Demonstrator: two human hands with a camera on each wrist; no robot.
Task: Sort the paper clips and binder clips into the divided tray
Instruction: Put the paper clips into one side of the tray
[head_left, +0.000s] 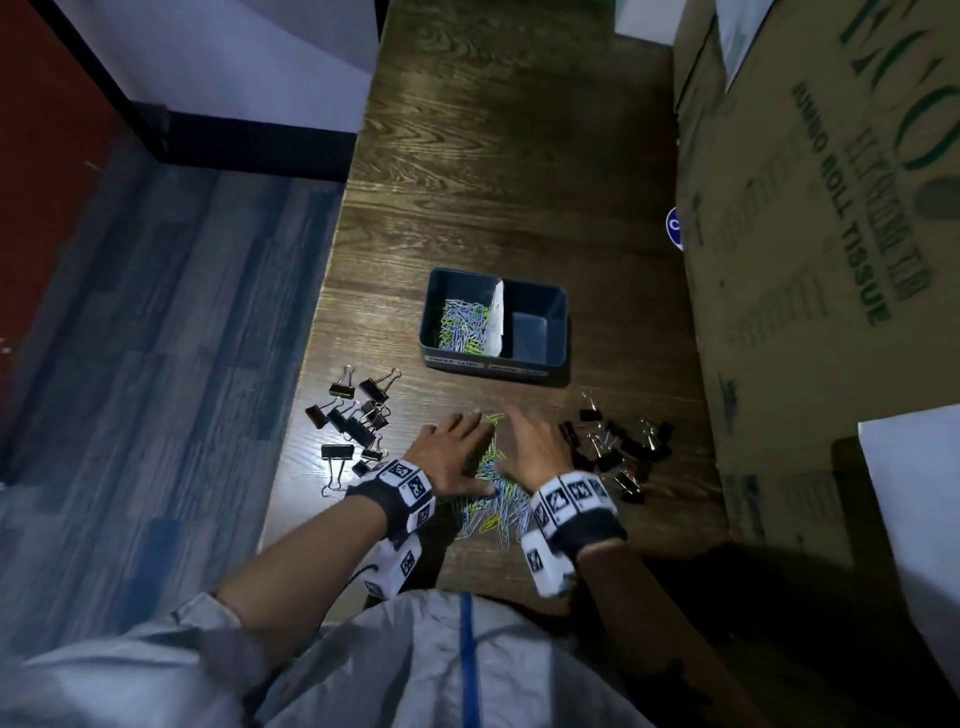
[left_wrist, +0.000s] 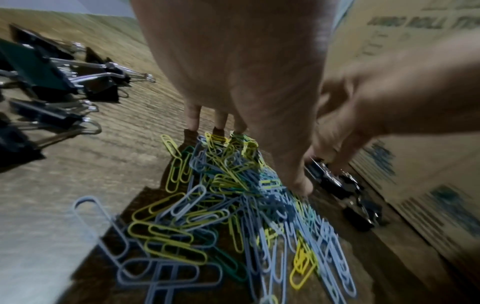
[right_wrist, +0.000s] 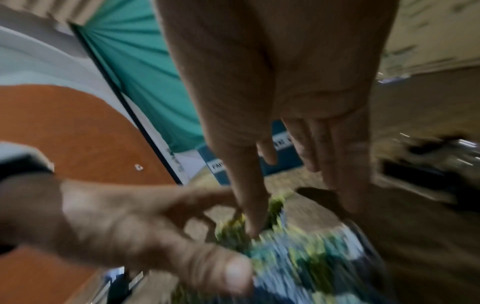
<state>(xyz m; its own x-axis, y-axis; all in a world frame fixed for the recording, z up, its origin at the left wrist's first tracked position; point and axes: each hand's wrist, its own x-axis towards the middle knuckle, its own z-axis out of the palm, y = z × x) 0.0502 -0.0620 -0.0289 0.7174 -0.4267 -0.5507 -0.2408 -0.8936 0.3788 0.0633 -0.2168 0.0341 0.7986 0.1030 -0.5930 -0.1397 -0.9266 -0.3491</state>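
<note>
A pile of blue, yellow and green paper clips (head_left: 493, 501) (left_wrist: 233, 205) lies on the wooden table between my two hands. My left hand (head_left: 457, 449) presses its straight fingertips (left_wrist: 219, 123) and thumb against the pile's left side. On the other side my right hand (head_left: 530, 447) stands with its fingers (right_wrist: 337, 160) straight, holding nothing. Beyond the hands sits the blue divided tray (head_left: 488, 364); paper clips (head_left: 462, 325) fill its left compartment and its right compartment is bare. Black binder clips lie in a left group (head_left: 353, 421) and a right group (head_left: 618, 447).
A large cardboard box (head_left: 831, 260) walls off the table's right side, close to the right binder clips. The table's left edge (head_left: 319, 322) drops to the floor just past the left binder clips. Bare wood (head_left: 493, 156) stretches behind the tray. White paper (head_left: 914, 493) lies at the right.
</note>
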